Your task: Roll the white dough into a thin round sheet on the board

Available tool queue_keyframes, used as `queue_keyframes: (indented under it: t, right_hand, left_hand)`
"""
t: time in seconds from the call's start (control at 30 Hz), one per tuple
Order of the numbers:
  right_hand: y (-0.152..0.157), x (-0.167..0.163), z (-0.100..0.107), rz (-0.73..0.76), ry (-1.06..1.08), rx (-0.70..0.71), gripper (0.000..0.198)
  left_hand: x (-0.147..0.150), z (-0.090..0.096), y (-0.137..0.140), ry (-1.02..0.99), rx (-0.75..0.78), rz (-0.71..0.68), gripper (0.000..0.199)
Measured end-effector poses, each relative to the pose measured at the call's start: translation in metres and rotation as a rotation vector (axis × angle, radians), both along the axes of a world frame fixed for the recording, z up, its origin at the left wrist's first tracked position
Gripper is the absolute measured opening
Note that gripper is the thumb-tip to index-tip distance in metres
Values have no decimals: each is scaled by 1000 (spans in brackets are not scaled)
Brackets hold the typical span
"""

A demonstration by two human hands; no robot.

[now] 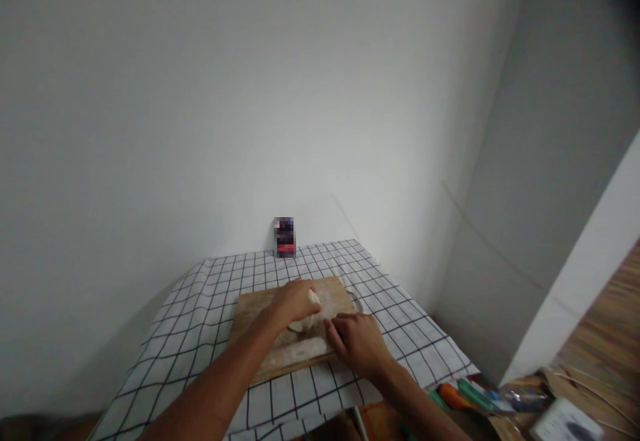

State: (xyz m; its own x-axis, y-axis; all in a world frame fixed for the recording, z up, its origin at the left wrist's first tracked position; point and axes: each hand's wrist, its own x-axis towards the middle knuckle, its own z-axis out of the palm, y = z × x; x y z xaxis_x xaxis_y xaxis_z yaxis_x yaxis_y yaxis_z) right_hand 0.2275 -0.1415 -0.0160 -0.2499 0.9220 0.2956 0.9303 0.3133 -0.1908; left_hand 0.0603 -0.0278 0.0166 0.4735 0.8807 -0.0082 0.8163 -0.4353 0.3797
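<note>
My left hand (296, 300) is over the middle of a floured wooden board (247, 311), closed on a pale piece of dough (303, 325). Part of the dough lies flat below the palm, and part shows by the thumb. Along the board's near edge lies a pale, flour-dusted rod that looks like a rolling pin (297, 353). My right hand (359, 340) curls over its right end at the board's near right corner. The fingers hide that end.
A black-and-white checked cloth (400, 314) covers the table. A blurred dark and red upright object (285, 238) stands at the back against the white wall. A metal ring-shaped handle (356, 301) shows by the board's right edge. Assorted items and a white box (567, 421) sit at lower right.
</note>
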Motion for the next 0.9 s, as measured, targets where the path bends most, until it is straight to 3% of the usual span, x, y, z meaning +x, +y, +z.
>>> queue_keyframes:
  t: [0.13,0.3,0.43,0.6,0.77,0.9]
  right_hand:
    - [0,2,2,9,-12,-2,55]
    - [1,4,5,23,-29,-43,56]
    - [8,9,7,8,-70,-78,59]
    - [37,5,32,-59,-141,-75,64]
    - [81,-18,65,-54,-245,-70,64]
    - [102,-27,64,34,-285,-131,53]
  left_hand:
    - [-8,3,-1,42,-7,-3,23]
    - [-39,13,12,-41,-72,-114,38]
    - [-66,22,16,-135,-115,-125,42]
    - [-87,25,11,-174,-165,-78,41]
    - [-86,8,0,-136,-55,95,48]
    - [-78,-17,-10,69,187,174,40]
